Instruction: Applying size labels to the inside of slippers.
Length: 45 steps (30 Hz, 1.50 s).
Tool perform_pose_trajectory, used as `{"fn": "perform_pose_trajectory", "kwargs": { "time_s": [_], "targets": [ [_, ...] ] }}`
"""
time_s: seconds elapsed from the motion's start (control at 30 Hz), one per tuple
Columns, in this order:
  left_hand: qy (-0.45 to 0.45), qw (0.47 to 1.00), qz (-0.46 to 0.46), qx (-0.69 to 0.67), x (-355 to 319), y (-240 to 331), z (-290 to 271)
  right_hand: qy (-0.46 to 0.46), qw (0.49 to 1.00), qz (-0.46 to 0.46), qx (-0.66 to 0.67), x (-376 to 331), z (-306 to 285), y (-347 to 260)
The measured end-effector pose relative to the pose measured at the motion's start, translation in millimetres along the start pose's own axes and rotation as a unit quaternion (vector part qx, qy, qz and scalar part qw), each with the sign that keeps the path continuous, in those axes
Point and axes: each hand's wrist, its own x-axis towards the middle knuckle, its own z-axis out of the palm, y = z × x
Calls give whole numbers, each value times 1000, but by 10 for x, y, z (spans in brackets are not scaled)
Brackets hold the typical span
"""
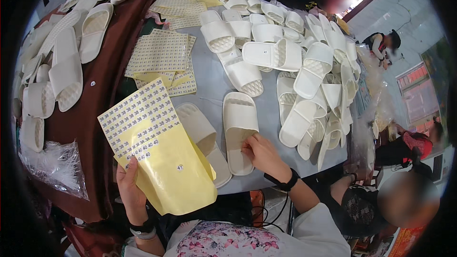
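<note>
My left hand is closed on a yellow sheet of number stickers. Small printed labels fill its upper part, and the lower part is mostly bare backing with one label left on it. My right hand has its fingers curled together, the fingertips against the insole of a white slipper that lies sole down in front of me. Whatever those fingertips pinch, if anything, is hidden. Another white slipper lies just left of it, partly covered by the sheet.
A heap of white slippers covers the right of the grey table. Stacked sticker sheets lie at its left. More slippers and a plastic bag rest on a brown surface. Other people sit around.
</note>
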Motion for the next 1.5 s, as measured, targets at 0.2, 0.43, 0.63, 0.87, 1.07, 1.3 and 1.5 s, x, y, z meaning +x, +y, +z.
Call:
{"fn": "perform_pose_trajectory", "kwargs": {
  "time_s": [0.2,0.43,0.63,0.87,1.07,1.3,1.5],
  "targets": [
    [-18,1000,0,-7,49,4,34,87,982,61,155,-52,105,41],
    [-11,1000,3,0,50,-27,13,73,976,117,170,-157,123,-13],
    [1,1000,-2,-9,61,14,-45,32,954,91,285,-190,138,178],
    [-2,1000,17,21,115,186,-55,75,976,8,206,-5,55,-253],
    [-24,987,15,158,12,204,113,72,990,-110,47,284,409,-421],
    [-67,981,30,181,-227,251,140,108,992,-43,48,350,670,-479],
    [-156,967,2,202,-9,-8,-95,254,962,-58,87,-95,271,-423]
  ]
}}
